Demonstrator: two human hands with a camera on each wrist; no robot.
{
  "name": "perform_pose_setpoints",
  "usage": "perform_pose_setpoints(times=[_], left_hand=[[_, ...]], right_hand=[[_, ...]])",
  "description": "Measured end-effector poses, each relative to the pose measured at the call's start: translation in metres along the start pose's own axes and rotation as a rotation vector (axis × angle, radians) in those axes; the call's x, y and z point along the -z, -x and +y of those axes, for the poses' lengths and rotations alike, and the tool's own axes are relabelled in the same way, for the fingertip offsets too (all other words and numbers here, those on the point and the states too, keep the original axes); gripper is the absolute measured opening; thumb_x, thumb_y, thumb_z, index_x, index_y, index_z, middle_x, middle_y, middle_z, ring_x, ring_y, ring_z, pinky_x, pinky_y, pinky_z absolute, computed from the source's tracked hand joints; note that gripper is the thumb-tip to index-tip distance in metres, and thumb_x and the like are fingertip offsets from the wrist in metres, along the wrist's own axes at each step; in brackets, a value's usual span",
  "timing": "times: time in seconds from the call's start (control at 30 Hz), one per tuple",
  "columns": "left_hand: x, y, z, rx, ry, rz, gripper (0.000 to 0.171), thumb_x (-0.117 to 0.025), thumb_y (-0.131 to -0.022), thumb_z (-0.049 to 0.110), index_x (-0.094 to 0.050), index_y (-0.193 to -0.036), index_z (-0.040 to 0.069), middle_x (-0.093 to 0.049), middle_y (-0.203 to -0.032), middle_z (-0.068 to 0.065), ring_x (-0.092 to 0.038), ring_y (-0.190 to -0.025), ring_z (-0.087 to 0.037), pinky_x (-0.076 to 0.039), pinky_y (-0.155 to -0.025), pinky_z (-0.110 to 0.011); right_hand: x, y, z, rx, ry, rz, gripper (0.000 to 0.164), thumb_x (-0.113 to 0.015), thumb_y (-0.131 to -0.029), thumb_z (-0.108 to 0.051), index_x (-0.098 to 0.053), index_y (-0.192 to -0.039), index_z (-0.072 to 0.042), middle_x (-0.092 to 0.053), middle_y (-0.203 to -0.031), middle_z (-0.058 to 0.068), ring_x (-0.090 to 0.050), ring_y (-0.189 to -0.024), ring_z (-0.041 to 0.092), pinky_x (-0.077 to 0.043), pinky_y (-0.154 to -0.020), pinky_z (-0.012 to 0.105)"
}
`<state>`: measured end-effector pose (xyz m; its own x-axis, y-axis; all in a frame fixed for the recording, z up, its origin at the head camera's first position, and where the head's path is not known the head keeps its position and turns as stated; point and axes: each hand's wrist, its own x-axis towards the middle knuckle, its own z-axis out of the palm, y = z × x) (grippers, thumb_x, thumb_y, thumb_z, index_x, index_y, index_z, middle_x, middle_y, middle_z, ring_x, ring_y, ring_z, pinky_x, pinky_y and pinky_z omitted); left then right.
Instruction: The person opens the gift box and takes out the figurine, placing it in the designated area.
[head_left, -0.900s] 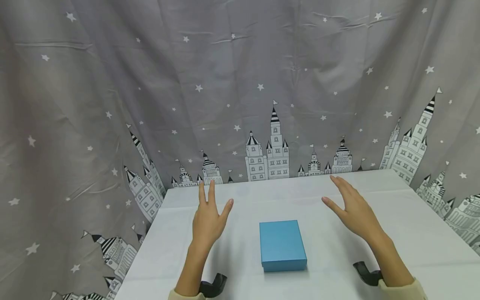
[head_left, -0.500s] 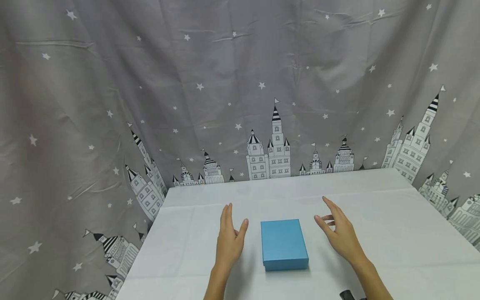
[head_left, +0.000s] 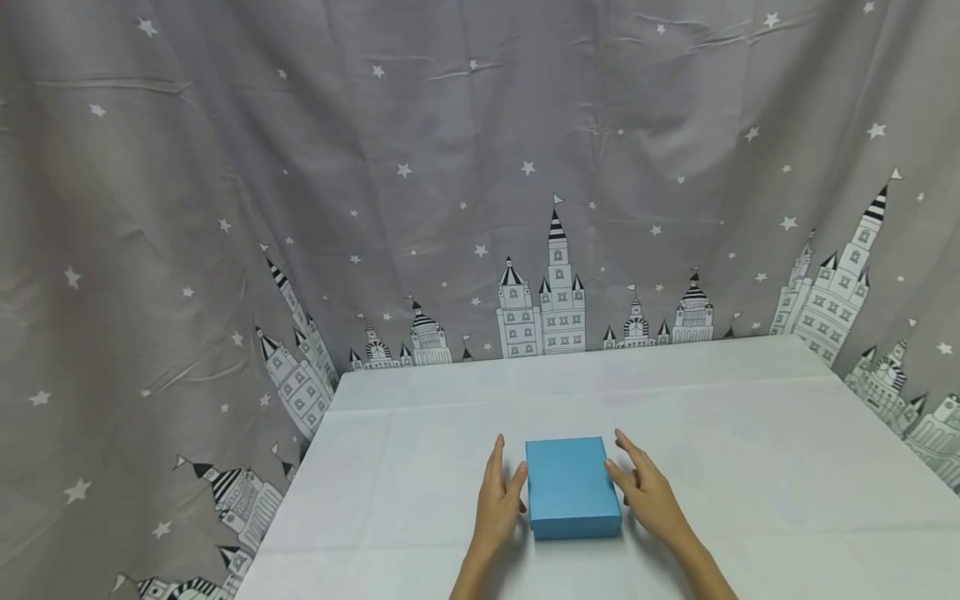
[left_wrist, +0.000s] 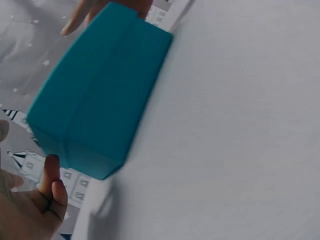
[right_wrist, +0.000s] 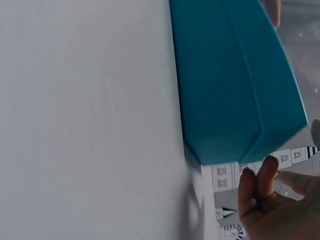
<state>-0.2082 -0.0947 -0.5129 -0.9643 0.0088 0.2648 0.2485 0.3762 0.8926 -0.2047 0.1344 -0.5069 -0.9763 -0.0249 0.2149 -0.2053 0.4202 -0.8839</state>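
A blue lidded cardboard box (head_left: 572,479) lies flat on the white-covered table. Just off its left side is my left hand (head_left: 497,504), thumb and forefinger extended, with the thumb tip right at the lid's edge. My right hand (head_left: 651,500) stands at the opposite side, its thumb pointing in toward the box. Seen from the left wrist, the box's side wall (left_wrist: 100,100) and lid seam show, with left fingertips (left_wrist: 52,170) close by one corner. The right wrist view has the right fingertips (right_wrist: 268,167) near a corner, lower fingers bent. Neither hand grips the box.
White cloth (head_left: 405,483) covers the table around the box. Behind it hangs a grey curtain (head_left: 450,150) printed with stars and castles, meeting the table's back edge.
Both hands have come down and inward from well apart to either side of the box. The box stays in place on the table.
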Motion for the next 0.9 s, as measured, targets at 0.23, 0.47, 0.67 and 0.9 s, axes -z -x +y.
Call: perform_pose_setpoints(times=[0.23,0.47,0.67,0.9], left_hand=[[-0.013,0.003,-0.002,0.020,0.004,-0.027,0.061,-0.046,-0.097,0.031,-0.022,-0.147,0.007,-0.027,-0.148,-0.013,-0.023,-0.134,-0.035,-0.024,-0.104,-0.054],[-0.017,0.005,-0.001,0.059,-0.014,-0.051,0.062,-0.047,-0.096,0.033,-0.023,-0.146,0.004,-0.029,-0.148,-0.012,-0.023,-0.135,-0.034,-0.021,-0.106,-0.053],[-0.019,0.006,-0.003,0.052,-0.031,-0.060,0.061,-0.046,-0.096,0.035,-0.027,-0.145,0.004,-0.029,-0.147,-0.016,-0.024,-0.134,-0.036,-0.021,-0.105,-0.054],[-0.020,0.007,-0.003,0.075,-0.024,-0.062,0.061,-0.046,-0.096,0.036,-0.028,-0.144,0.003,-0.029,-0.147,-0.016,-0.025,-0.133,-0.035,-0.022,-0.105,-0.053]], right_hand=[[-0.011,0.001,0.007,-0.047,-0.006,-0.046,0.064,-0.052,-0.093,-0.040,-0.031,-0.144,-0.008,-0.038,-0.141,0.018,-0.038,-0.125,0.039,-0.036,-0.098,0.052],[-0.018,0.001,0.009,-0.083,-0.015,-0.084,0.067,-0.051,-0.093,-0.042,-0.028,-0.145,-0.009,-0.029,-0.146,0.020,-0.022,-0.132,0.041,-0.023,-0.101,0.060],[-0.019,0.002,0.010,-0.079,-0.019,-0.080,0.068,-0.052,-0.092,-0.043,-0.028,-0.145,-0.009,-0.029,-0.146,0.020,-0.022,-0.133,0.041,-0.023,-0.102,0.059],[-0.018,0.003,0.007,-0.091,-0.004,-0.067,0.068,-0.055,-0.091,-0.041,-0.029,-0.145,-0.009,-0.033,-0.143,0.021,-0.052,-0.099,0.034,-0.035,-0.095,0.052]])
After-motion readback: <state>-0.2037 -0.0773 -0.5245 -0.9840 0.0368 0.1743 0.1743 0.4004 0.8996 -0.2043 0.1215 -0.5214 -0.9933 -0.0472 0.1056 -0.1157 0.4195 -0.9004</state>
